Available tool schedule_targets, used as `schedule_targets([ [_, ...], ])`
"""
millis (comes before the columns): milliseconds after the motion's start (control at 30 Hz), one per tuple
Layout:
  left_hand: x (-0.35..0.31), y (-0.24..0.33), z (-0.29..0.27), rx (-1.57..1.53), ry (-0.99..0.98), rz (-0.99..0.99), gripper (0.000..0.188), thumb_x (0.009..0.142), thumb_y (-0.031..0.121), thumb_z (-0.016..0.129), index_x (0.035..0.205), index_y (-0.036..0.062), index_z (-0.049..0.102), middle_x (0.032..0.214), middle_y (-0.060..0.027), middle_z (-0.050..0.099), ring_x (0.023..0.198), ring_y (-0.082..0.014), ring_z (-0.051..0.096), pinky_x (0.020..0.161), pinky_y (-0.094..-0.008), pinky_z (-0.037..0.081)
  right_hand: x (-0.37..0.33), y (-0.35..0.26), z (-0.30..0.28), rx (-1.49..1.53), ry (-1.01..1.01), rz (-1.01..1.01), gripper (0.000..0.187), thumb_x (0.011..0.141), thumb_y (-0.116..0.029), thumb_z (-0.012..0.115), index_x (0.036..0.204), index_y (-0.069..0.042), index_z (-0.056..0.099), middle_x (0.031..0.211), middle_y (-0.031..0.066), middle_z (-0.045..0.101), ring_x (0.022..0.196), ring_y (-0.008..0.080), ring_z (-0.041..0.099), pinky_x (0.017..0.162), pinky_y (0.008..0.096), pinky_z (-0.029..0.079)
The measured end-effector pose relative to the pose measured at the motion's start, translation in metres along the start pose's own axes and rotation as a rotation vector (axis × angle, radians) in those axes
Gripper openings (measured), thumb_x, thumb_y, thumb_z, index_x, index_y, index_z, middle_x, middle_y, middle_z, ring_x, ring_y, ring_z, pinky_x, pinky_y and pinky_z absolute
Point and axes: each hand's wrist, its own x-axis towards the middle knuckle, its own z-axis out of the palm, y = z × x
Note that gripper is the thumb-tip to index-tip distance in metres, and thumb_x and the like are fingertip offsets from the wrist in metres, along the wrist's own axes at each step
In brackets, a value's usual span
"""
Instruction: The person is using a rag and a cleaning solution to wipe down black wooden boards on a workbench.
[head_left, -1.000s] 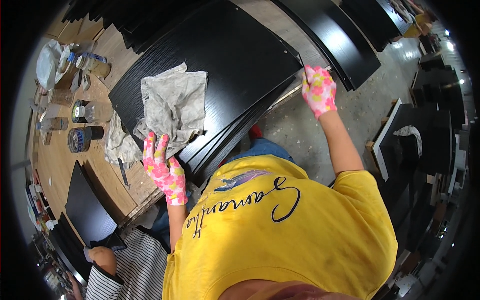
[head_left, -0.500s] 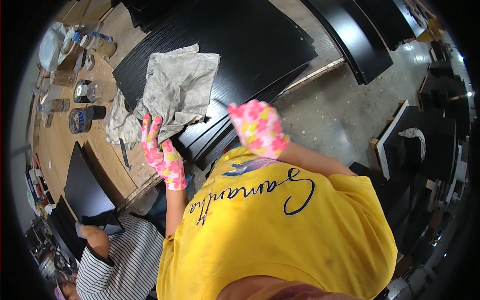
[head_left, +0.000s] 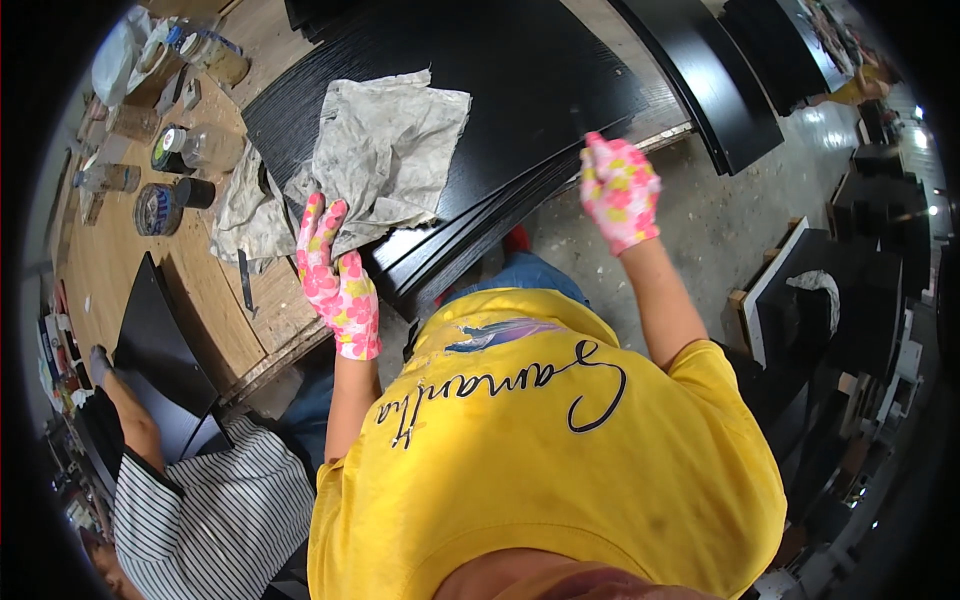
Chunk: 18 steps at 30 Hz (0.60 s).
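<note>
Fingers (head_left: 314,225) of the gloved left hand (head_left: 340,295) are extended and slightly spread, laid at a crumpled grey cloth's (head_left: 395,150) edge. The gloved right hand (head_left: 620,195) is curled near stacked black panels (head_left: 535,95); whether anything is pinched cannot be told. The panels are partly covered by the cloth and supported by a wooden table (head_left: 108,250).

The person has two gloved hands: one left hand (head_left: 338,285) and one right hand (head_left: 622,195). On the one bench (head_left: 100,270) I count two cloths, one grey cloth (head_left: 395,150) and one crumpled cloth (head_left: 250,220); also one black strip (head_left: 246,283) and one white bag (head_left: 117,55). The bottles and jars (head_left: 205,147) number at least five. The black panels (head_left: 510,110) under the grey cloth are several, exact number unclear. One co-worker (head_left: 215,500) is visible.
</note>
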Motion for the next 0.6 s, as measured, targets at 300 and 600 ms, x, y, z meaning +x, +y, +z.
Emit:
schedule_targets([
  [300,0.0,0.007,-0.005,-0.045,-0.028,-0.033,0.038,0.084,0.007,0.051,0.12,0.0004,0.061,0.138,-0.0163,0.049,0.13,-0.0286,0.044,0.11,-0.0401,0.028,0.036,0.07,0.008,-0.098,0.015,0.049,0.009,0.086,-0.017,0.056,0.087,-0.011,0.062,0.08,0.011,0.062,0.081,0.0318,0.062,0.067,0.044,0.05],
  [600,0.0,0.006,-0.005,-0.003,-0.015,-0.054,0.039,0.085,0.012,0.052,0.12,-0.0012,0.061,0.137,-0.017,0.05,0.129,-0.0275,0.044,0.108,-0.0397,0.031,-0.029,-0.089,-0.017,0.112,-0.304,-0.299,0.024,0.076,-0.012,0.055,0.099,-0.007,0.061,0.077,0.0073,0.059,0.074,0.026,0.06,0.057,0.0384,0.048],
])
